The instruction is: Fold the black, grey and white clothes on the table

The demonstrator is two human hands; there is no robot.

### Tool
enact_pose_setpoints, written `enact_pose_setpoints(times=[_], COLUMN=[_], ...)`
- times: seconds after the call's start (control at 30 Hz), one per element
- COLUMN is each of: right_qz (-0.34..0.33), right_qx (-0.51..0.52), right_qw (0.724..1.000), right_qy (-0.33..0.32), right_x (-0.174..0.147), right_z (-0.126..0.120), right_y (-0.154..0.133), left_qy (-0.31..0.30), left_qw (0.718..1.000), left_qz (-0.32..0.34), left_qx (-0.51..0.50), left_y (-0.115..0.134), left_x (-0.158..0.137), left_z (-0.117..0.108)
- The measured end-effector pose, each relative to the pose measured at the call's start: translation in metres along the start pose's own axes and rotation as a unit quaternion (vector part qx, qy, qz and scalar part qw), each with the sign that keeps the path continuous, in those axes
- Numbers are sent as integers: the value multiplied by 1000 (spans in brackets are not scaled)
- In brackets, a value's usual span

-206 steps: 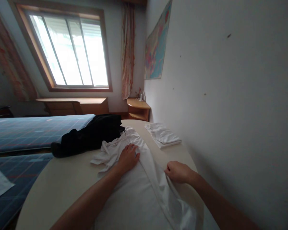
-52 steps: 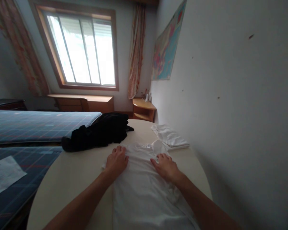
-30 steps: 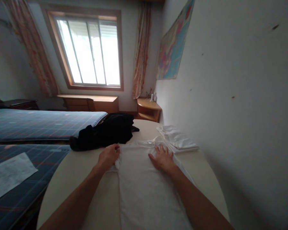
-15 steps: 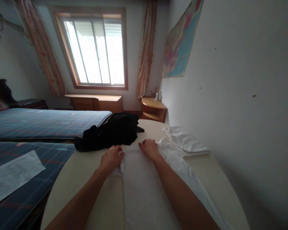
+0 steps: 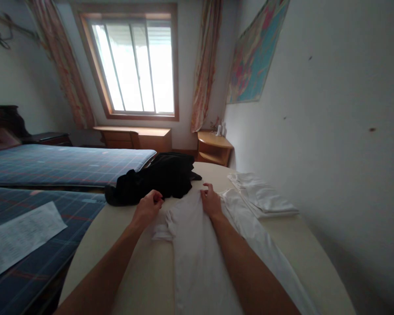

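Note:
A long white garment (image 5: 197,253) lies on the round cream table (image 5: 147,271), stretching from between my hands toward me. A loose white flap (image 5: 163,232) sticks out on its left side. My left hand (image 5: 148,206) is just off the garment's far left corner, with its fingers curled together. No cloth shows in that hand. At the far right edge of the garment, my right hand (image 5: 212,202) has its fingers apart, one raised and the others touching the cloth. More white cloth (image 5: 252,223) spreads out to the right of that hand.
Beyond my left hand lies a heap of black clothing (image 5: 154,177). A folded white garment (image 5: 265,197) rests at the table's right, near the wall. Plaid mattresses (image 5: 68,164) stand at the left, one bearing a printed sheet (image 5: 22,236). A corner shelf (image 5: 215,142) is behind.
My left hand has moved off the garment's corner, up and to the left. The fingers of my right hand have lifted and spread. The view has shifted slightly.

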State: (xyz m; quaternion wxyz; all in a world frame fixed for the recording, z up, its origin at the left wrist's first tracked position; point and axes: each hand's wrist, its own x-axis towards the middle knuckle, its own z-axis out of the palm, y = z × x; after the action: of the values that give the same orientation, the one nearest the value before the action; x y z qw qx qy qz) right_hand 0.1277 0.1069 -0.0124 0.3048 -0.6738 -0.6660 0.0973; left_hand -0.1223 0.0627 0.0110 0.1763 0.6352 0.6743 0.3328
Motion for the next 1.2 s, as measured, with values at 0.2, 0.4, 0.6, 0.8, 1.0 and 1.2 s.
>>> enact_pose_setpoints(times=[0.2,0.4,0.6,0.8,1.0,1.2], right_qz=[-89,-88,-280,-362,-320,-305], right_qx=[-50,-65,23,67,77,61], right_qw=[995,994,959,927,944,950], right_qy=[-9,26,-26,-64,-30,-38], right_x=[-13,-19,-29,-33,-31,-30], right_z=[9,2,-7,4,4,3], right_y=[-6,-10,-27,-29,-24,-24], left_qy=[-98,-77,-71,-111,-145,-25], left_qw=[993,995,986,964,975,989], left_qz=[12,59,109,126,83,94], left_qx=[61,-21,-105,-204,-145,-108], left_y=[5,11,22,28,19,23], left_x=[-16,-17,-16,-20,-28,-20], left_z=[2,6,5,11,18,10])
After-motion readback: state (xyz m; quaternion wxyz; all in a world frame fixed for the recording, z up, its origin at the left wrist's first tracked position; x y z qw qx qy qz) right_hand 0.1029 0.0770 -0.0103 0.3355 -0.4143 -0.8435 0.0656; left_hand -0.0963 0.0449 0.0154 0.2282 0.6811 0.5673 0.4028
